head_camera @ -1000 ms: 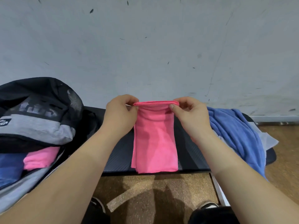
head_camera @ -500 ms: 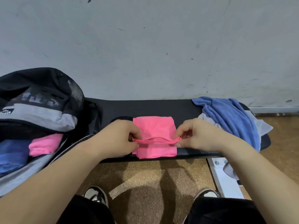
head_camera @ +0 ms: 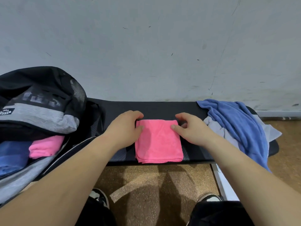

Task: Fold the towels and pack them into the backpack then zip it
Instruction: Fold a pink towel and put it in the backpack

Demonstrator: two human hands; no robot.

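Black bench (head_camera: 154, 108), open room either side of the pink towel (head_camera: 158, 141).
My left hand (head_camera: 125, 128) pinches its far corner; right hand (head_camera: 192, 129) touches it, grip unclear.

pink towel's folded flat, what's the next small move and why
Probably lift the pink towel into the open backpack: it lies folded on the bench, left hand and right hand at its far corners.

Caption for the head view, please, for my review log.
Left hand and right hand hold the far corners of a folded pink towel on a black bench, open backpack at left.
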